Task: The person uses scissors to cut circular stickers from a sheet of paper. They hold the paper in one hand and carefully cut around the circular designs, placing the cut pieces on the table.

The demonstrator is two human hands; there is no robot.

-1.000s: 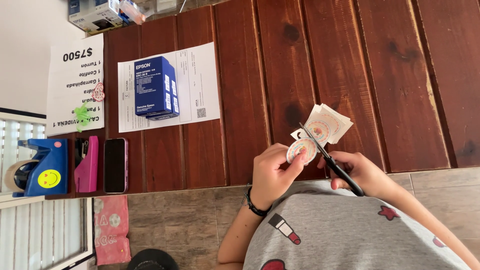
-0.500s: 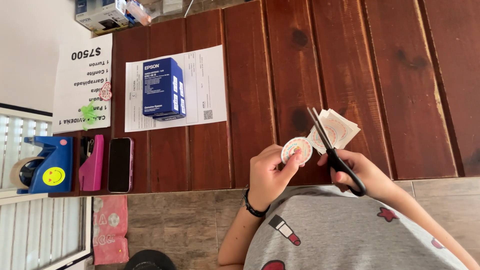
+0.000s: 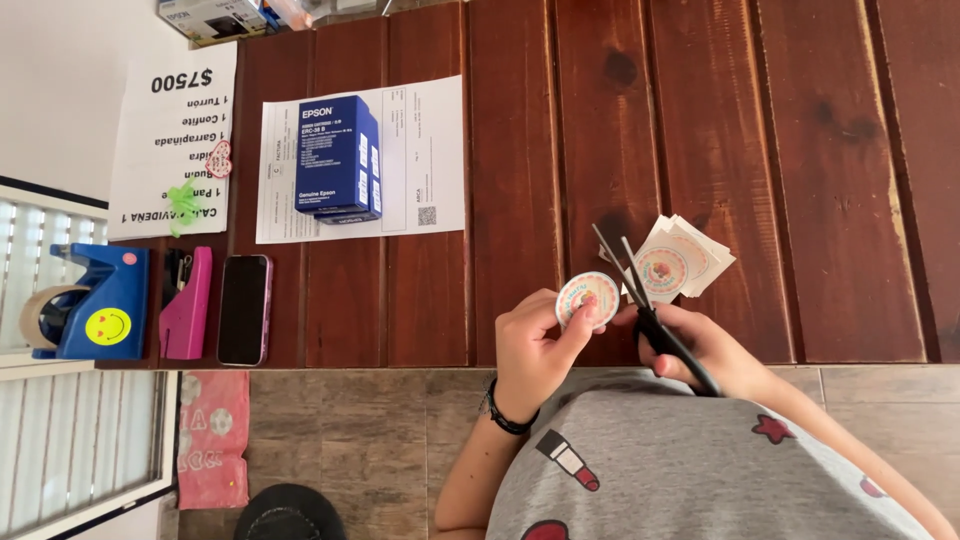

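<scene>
Left hand [image 3: 535, 350]: fingers closed, pinching a round printed sticker [image 3: 587, 298]. Right hand [image 3: 705, 345]: curled through the handles of black scissors [image 3: 648, 300], blades parted beside the sticker, seemingly not touching it. Just beyond the right hand, a small stack of cut sheets [image 3: 685, 258] on the wooden table [image 3: 820, 180].

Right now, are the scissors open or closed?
Open: the scissors in the right hand show two blades spread apart in a narrow V, tips separated above the wooden table.
</scene>
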